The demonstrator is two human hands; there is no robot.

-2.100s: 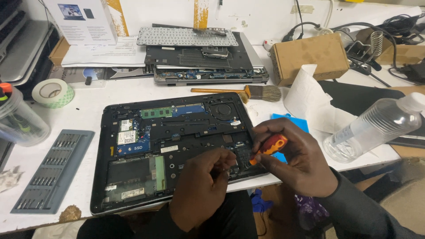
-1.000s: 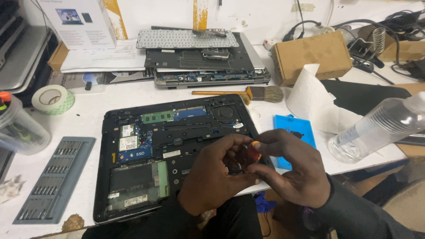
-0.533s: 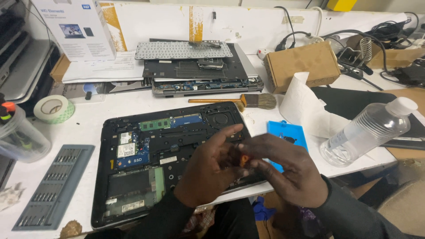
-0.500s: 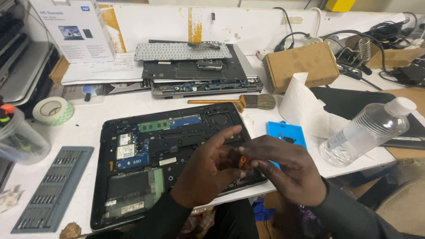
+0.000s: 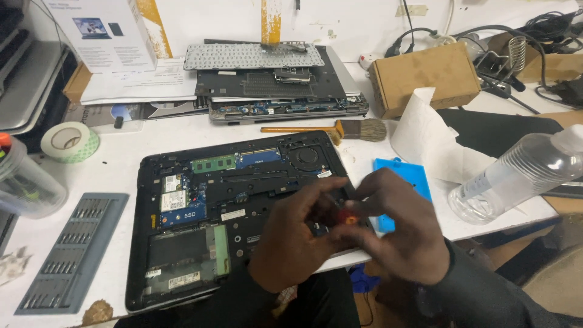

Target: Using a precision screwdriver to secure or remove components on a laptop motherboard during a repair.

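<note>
Already the bottom cover of the black laptop (image 5: 243, 218) is taken off, so the green memory module (image 5: 214, 163), the blue circuit board (image 5: 182, 214) and the round fan (image 5: 305, 157) are exposed. The laptop lies flat on the white tabletop (image 5: 121, 143), at its front edge. Over the right front corner of the laptop both hands are brought together. A small screwdriver (image 5: 340, 217) with a red and orange handle is pinched between the fingers of the right hand (image 5: 401, 237); the left hand (image 5: 291, 243) is closed about its tip, though it cannot be told what is gripped there, because of blur. As a judgement, the opening is done, while the inner parts remain mounted. Beside the laptop a grey tray of bits (image 5: 70, 249), a clear ribbed plastic bottle (image 5: 522, 176) and a flat blue mat (image 5: 404, 188) are seen. Farther back a wooden-handled brush (image 5: 331, 129) with soft bristles and a brown cardboard box (image 5: 425, 76) are placed.
</note>
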